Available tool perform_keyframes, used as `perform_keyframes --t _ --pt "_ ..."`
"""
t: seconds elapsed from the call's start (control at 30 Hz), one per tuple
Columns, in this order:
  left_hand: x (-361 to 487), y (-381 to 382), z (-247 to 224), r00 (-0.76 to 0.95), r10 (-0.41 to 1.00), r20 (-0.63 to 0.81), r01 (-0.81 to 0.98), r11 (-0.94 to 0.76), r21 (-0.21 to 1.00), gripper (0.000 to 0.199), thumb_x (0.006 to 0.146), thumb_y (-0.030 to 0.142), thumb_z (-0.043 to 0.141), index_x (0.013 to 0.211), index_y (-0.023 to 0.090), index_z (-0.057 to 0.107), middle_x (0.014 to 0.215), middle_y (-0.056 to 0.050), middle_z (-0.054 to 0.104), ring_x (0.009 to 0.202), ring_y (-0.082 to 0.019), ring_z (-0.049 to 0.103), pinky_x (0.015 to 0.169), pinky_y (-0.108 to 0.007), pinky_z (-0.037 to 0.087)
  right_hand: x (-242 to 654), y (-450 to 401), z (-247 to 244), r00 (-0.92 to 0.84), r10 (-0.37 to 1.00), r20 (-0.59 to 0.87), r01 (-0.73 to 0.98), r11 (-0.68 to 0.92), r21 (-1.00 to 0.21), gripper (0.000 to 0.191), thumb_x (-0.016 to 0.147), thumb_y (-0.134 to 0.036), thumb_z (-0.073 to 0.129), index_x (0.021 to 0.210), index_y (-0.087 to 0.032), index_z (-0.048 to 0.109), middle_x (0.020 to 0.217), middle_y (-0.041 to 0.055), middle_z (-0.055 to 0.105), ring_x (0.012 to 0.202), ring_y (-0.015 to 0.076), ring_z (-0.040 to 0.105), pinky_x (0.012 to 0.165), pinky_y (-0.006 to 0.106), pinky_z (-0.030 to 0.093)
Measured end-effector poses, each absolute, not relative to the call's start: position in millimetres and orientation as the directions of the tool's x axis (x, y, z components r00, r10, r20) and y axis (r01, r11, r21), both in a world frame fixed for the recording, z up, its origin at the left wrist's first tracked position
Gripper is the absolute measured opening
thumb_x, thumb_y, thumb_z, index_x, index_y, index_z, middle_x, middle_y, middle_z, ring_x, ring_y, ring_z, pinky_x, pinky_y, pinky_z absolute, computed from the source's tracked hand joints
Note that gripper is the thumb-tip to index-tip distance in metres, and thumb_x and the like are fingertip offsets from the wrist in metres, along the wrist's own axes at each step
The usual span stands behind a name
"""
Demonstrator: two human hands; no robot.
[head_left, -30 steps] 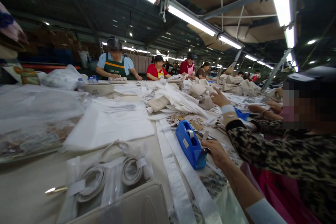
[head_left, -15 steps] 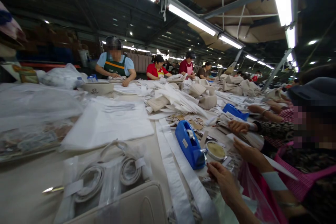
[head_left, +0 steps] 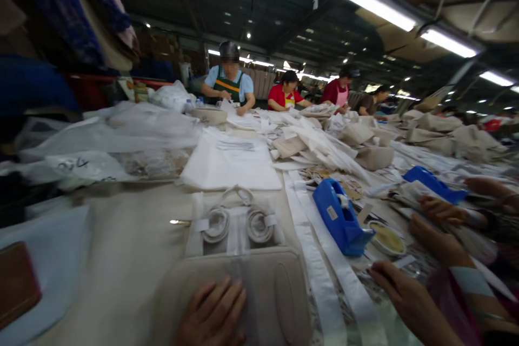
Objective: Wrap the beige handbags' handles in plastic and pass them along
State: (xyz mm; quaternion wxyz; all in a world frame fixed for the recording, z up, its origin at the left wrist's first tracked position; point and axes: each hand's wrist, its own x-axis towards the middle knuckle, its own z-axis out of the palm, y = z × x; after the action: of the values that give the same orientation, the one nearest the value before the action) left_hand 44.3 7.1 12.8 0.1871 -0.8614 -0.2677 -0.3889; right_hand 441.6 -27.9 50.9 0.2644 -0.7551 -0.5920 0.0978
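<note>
Left hand (head_left: pixel 214 311) — on beige bag (head_left: pixel 267 297)

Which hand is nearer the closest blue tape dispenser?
Right: right hand is just below-right of the blue tape dispenser; left hand lies on the beige bag, farther left.

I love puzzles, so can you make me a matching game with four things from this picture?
1. Left hand
2. Nearer tape dispenser
3. Coiled straps
4. Round dish

A. yellowish inside
B. resting on the beige bag
C. blue
D. rolled up side by side

Right pairs: 1-B, 2-C, 3-D, 4-A
</note>
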Motion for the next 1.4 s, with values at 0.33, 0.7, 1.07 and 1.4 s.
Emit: perform_keyframes --t 0.33,0.7,1.07,1.4 --pt "46 -5 27 0.628 0.479 0.613 0.657 -0.748 -0.089 0.031 0.092 0.032 0.042 0.114 0.019 0.06 0.118 0.002 0.064 0.109 -0.02 0.049 0.093 -0.037 0.031 265 20 170 -0.746 0.615 -0.256 0.666 0.687 -0.29 0.013 0.09 -0.02 0.048 0.079 -0.02 0.054 0.079 0.0014 0.062 0.074 0.0135 0.059 0.064 0.022 0.04" --pt "50 3 5 0.531 0.406 0.744 0.666 -0.743 -0.07 0.03 0.082 0.039 0.056 0.104 0.021 0.064 0.11 0.002 0.064 0.105 -0.021 0.05 0.092 -0.036 0.032 212 98 128 -0.891 0.361 -0.275 0.358 0.932 0.066 0.013 0.08 -0.01 0.051 0.079 -0.019 0.06 0.072 0.0027 0.062 0.069 0.0175 0.056 0.061 0.031 0.031" --pt "52 6 0 0.5 0.377 0.779 0.648 -0.76 -0.049 0.025 0.081 0.035 0.056 0.097 0.018 0.066 0.104 0.0 0.067 0.102 -0.02 0.052 0.091 -0.036 0.034 192 134 124 -0.746 0.526 -0.409 0.546 0.834 0.076 0.034 0.071 -0.044 0.071 0.094 -0.02 0.066 0.076 0.0058 0.07 0.073 0.0224 0.064 0.061 0.028 0.036" --pt "54 4 -1 0.418 0.377 0.827 0.624 -0.78 0.04 0.021 0.082 0.03 0.055 0.091 0.014 0.066 0.09 -0.002 0.069 0.099 -0.02 0.058 0.094 -0.035 0.036 221 92 106 -0.787 0.608 0.107 0.616 0.783 0.084 0.019 0.089 -0.011 0.044 0.082 -0.016 0.061 0.084 0.0058 0.065 0.082 0.0196 0.055 0.073 0.033 0.04"
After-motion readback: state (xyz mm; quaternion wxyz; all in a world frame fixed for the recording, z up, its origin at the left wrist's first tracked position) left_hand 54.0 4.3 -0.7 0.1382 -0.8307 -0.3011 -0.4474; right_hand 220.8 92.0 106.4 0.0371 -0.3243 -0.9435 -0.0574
